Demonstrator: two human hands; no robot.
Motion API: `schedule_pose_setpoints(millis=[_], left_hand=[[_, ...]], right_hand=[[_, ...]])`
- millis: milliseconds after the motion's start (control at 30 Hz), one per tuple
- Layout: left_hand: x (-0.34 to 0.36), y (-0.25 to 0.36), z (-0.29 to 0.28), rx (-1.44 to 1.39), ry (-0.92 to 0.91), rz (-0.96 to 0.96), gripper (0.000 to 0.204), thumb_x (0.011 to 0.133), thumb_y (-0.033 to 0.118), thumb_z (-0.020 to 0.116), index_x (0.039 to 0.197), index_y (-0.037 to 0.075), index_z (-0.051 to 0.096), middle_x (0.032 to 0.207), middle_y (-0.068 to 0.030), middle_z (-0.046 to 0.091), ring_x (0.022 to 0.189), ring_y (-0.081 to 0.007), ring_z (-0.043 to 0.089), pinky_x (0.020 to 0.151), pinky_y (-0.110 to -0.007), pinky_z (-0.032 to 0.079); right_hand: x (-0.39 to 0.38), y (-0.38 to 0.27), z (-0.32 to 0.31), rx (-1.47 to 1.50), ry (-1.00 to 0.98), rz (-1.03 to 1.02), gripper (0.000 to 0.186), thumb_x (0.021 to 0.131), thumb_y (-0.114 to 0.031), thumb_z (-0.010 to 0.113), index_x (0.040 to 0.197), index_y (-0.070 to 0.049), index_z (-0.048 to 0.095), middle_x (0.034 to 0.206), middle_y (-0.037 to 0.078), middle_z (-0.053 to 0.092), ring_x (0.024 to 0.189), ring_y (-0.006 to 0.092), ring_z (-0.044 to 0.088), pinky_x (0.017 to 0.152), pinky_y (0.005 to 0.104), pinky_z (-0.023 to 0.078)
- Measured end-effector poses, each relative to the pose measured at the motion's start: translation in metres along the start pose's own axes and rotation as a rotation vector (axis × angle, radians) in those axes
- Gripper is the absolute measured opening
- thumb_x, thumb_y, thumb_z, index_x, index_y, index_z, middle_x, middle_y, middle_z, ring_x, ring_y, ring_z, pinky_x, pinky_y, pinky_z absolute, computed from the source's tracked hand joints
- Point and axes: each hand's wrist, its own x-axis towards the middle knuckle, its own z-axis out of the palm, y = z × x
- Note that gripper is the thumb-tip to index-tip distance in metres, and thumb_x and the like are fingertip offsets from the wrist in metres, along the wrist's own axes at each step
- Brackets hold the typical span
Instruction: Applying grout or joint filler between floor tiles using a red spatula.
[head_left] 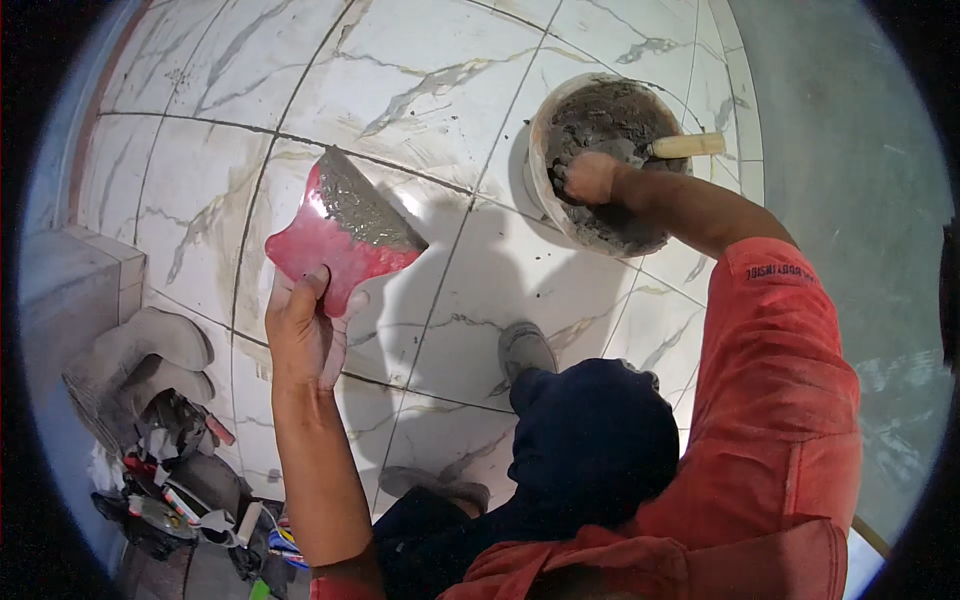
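My left hand (305,325) grips a red, wavy-edged plastic spreader (325,250), thumb on its near face. Wet grey mortar (365,205) coats the spreader's straight far edge, and the tool is held above the tiles. My right hand (592,178) reaches down into a round bucket (540,170) of grey mortar. Its fingers look curled, and their tips are hidden at the mortar, so what they hold cannot be made out. Beside that hand a trowel with a pale wooden handle (690,145) lies in the bucket, its handle over the right rim.
White marbled tiles (420,90) with dark joints cover the floor, with smears and crumbs on them. At the left stand dusty boots (150,350) beside a pile of bags and tools (190,490). A low step (75,270) is behind them. A grey-green surface (850,150) runs along the right.
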Motion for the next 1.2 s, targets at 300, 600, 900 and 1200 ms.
schedule_pose_setpoints(millis=[300,600,900,1200], left_hand=[[-0.004,-0.007,-0.014,0.033,0.093,0.000,0.043,0.090,0.010,0.053,0.132,0.006,0.048,0.114,-0.0057,0.060,0.098,-0.0198,0.064,0.070,-0.033,0.059],[-0.009,-0.003,-0.009,0.068,0.047,0.033,0.042,0.090,0.012,0.054,0.131,0.010,0.050,0.113,-0.0019,0.059,0.098,-0.0176,0.063,0.071,-0.034,0.058],[-0.009,-0.012,0.051,0.210,-0.125,0.074,0.044,0.089,0.007,0.050,0.133,0.006,0.043,0.114,-0.0085,0.056,0.096,-0.0175,0.061,0.072,-0.032,0.057],[0.053,-0.042,0.164,0.571,-0.323,0.184,0.043,0.086,0.004,0.049,0.128,-0.001,0.042,0.109,-0.0118,0.057,0.084,-0.0174,0.060,0.065,-0.030,0.055]], right_hand=[[-0.023,0.014,0.006,0.093,0.199,0.071,0.027,0.082,-0.022,0.060,0.103,-0.007,0.063,0.110,0.012,0.061,0.102,0.0277,0.062,0.085,0.0432,0.052],[-0.109,-0.012,-0.058,1.139,0.699,0.329,0.030,0.073,-0.021,0.073,0.093,-0.002,0.061,0.086,0.009,0.059,0.081,0.0192,0.053,0.077,0.0336,0.044],[-0.143,-0.025,-0.039,1.592,0.961,0.499,0.039,0.082,-0.027,0.067,0.109,0.001,0.064,0.102,0.007,0.065,0.096,0.0157,0.057,0.091,0.0317,0.044],[-0.134,-0.040,-0.056,1.265,1.212,0.462,0.038,0.084,-0.024,0.065,0.113,0.000,0.060,0.102,0.012,0.063,0.094,0.0239,0.059,0.090,0.0349,0.045]])
